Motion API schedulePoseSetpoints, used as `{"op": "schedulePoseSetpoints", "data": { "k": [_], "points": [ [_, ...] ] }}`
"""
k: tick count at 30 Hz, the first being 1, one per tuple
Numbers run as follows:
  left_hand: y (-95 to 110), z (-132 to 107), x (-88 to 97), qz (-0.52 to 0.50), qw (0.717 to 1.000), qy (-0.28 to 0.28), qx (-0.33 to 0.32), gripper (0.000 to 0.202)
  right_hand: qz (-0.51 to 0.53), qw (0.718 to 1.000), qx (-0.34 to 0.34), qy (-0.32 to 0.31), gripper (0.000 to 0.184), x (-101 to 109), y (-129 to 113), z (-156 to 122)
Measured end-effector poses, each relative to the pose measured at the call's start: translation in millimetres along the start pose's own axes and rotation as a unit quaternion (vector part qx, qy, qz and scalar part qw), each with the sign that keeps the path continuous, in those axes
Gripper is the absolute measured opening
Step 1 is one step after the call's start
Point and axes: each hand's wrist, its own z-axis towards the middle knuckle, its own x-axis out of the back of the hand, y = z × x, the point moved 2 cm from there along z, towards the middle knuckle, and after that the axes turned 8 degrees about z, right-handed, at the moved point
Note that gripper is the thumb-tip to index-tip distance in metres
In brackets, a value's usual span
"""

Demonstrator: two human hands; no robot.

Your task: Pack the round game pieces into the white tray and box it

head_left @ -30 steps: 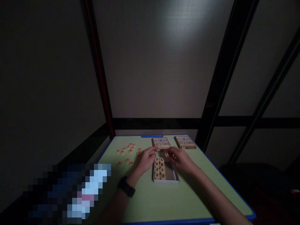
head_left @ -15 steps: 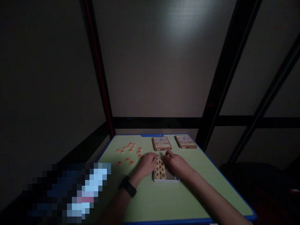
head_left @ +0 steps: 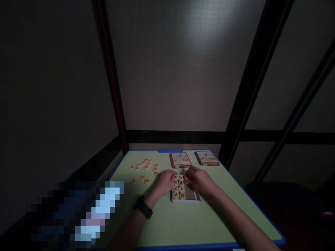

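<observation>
A shallow white box tray (head_left: 186, 201) lies on the green table, with Chinese chess pieces (head_left: 176, 189) bearing black characters in two columns along its left side. The brown floor shows to their right. My left hand (head_left: 166, 182), with a black watch on its wrist, has its fingers curled on the tray's far left edge. Over the far right part of the tray, my right hand (head_left: 200, 179) is closed in a pinch on a pale Chinese chess piece (head_left: 185, 178), beside the second column's far end. Its fingers partly hide that piece.
Loose pieces with red characters (head_left: 142, 177) are scattered on the left of the table (head_left: 167, 223). Two printed flat boxes, one nearer the middle (head_left: 181, 159) and one at right (head_left: 207, 158), lie at the back. Behind stands a panel wall (head_left: 172, 76).
My right hand has shifted slightly right and away from the second column, uncovering its far pieces and the piece in my fingers. My left hand stays at the tray's edge.
</observation>
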Motion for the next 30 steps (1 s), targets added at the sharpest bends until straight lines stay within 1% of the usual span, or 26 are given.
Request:
{"op": "schedulePoseSetpoints", "data": {
  "k": [3, 9, 13, 20, 23, 27, 30],
  "points": [
    [0, 0, -0.9, 0.007, 1.0, 0.0, -0.004, 0.036, -0.038, 0.999, -0.013, -0.029, 0.01, -3, -3, 0],
    [-5, 2, -5.0, 0.011, 1.0, 0.004, -0.005, 0.037, -0.03, 0.999, -0.015, -0.037, 0.026, 2, -8, -1],
    [-6, 2, -6.1, 0.009, 1.0, 0.005, -0.008, 0.037, -0.045, 0.998, -0.012, -0.045, 0.027, 0, -9, -1],
    [-3, 0, -2.6, -0.003, 1.0, 0.004, -0.006, 0.036, -0.051, 0.998, -0.023, -0.035, 0.025, -5, -5, -1],
    [-2, -1, -1.4, -0.007, 1.0, 0.007, 0.0, 0.036, -0.043, 0.998, -0.026, -0.033, 0.028, -4, -6, -2],
    [-2, 1, 1.1, -0.006, 1.0, 0.014, 0.002, 0.037, -0.003, 1.0, -0.017, -0.026, 0.038, 1, -9, -2],
    [-4, 2, 13.0, 0.006, 0.999, 0.036, -0.001, 0.037, 0.028, 0.999, 0.0, -0.023, 0.047, 6, -9, -2]
  ]
}}
